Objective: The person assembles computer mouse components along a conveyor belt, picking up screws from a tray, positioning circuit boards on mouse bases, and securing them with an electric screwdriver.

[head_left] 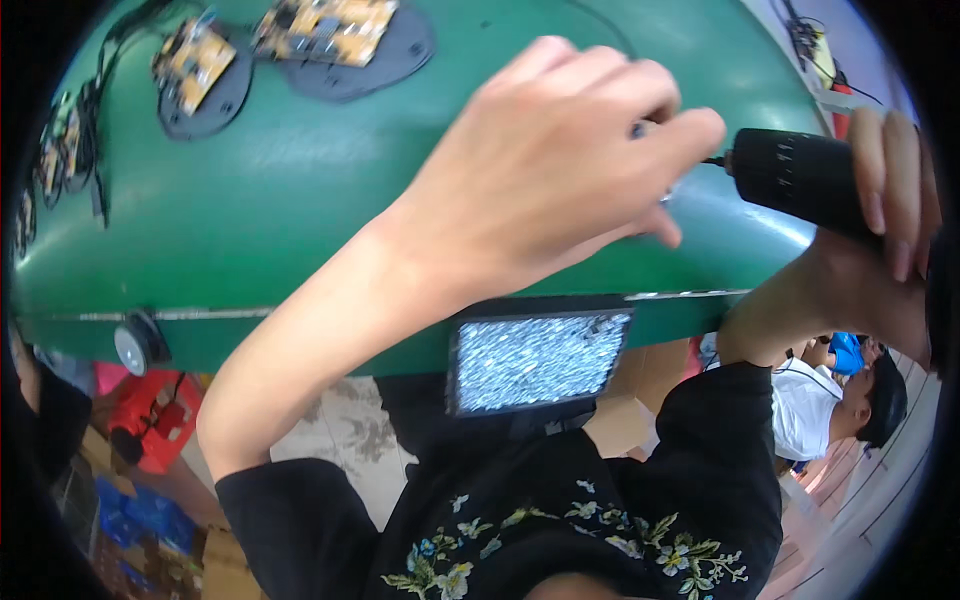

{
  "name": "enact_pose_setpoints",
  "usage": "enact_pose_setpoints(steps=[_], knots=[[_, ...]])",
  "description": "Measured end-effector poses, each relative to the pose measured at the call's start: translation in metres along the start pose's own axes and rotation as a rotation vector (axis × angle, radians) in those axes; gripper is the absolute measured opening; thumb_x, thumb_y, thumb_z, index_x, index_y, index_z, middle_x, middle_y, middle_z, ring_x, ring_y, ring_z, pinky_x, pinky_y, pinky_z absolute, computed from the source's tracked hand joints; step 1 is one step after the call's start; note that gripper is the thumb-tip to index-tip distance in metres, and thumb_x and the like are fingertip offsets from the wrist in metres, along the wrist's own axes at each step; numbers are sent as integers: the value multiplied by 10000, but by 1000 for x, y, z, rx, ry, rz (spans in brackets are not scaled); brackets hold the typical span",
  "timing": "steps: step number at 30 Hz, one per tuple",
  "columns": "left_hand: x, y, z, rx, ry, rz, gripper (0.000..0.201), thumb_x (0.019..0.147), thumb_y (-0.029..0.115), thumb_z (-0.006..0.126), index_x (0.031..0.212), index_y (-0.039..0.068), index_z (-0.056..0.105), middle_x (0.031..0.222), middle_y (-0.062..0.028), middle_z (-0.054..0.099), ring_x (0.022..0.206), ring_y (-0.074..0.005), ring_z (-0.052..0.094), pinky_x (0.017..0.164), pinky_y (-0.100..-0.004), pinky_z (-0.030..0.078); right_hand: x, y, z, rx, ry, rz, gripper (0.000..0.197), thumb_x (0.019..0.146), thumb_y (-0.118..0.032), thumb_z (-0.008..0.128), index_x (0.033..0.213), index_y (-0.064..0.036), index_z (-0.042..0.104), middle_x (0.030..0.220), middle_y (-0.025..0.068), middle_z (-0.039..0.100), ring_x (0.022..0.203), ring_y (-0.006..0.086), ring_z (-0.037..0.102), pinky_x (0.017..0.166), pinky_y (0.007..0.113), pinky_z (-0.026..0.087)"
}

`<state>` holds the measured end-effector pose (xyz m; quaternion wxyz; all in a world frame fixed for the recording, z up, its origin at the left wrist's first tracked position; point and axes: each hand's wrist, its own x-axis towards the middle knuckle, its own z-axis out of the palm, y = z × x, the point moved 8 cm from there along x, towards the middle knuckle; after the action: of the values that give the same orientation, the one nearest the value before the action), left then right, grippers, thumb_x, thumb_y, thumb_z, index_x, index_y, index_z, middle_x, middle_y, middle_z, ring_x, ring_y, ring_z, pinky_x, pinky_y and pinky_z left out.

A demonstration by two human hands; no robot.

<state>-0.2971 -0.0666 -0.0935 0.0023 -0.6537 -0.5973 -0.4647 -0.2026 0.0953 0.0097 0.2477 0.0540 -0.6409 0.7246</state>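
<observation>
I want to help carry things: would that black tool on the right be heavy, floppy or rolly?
The black tool would probably feel stiff, because it looks hard and straight. It may be a bit heavy for its size, since it looks thick. Laid on the green table, it might roll, because it looks rounded.

- Bench (220, 220): solid green, pale strip along edge
- Power driver (795, 175): black — small white markings
- Circuit boards (335, 30): tan-yellow, dark parts
- Oval bases (345, 82): dark grey
- Screen (540, 360): black frame, black-and-white speckle
- Wearer's shirt (530, 480): black — floral pattern in white, blue, yellow, green
- Co-worker's top (803, 410): white; cap (886, 400): black
</observation>
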Motion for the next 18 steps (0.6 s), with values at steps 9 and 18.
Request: enact_pose_setpoints(steps=[9, 18], knots=[[51, 12, 21, -308, -362, -50, 329, 691, 277, 886, 923, 112, 720, 1054, -54, 597, 840, -224, 596, 697, -370, 461, 47, -16, -58, 57, 8, -42, 334, 947, -208, 468, 1149, 30, 586, 705, -17, 456, 571, 75, 386, 643, 271, 356], [21, 47, 47, -410, -923, -37, 225, 743, 216, 830, 930, 110, 763, 1172, -94, 562, 1122, -264, 519, 908, -383, 423, 54, 4, -61, -121, 256, -110, 285, 941, -161, 530, 1120, 58, 494, 622, 33, 459, 452, 134, 435, 492, 311, 420]])
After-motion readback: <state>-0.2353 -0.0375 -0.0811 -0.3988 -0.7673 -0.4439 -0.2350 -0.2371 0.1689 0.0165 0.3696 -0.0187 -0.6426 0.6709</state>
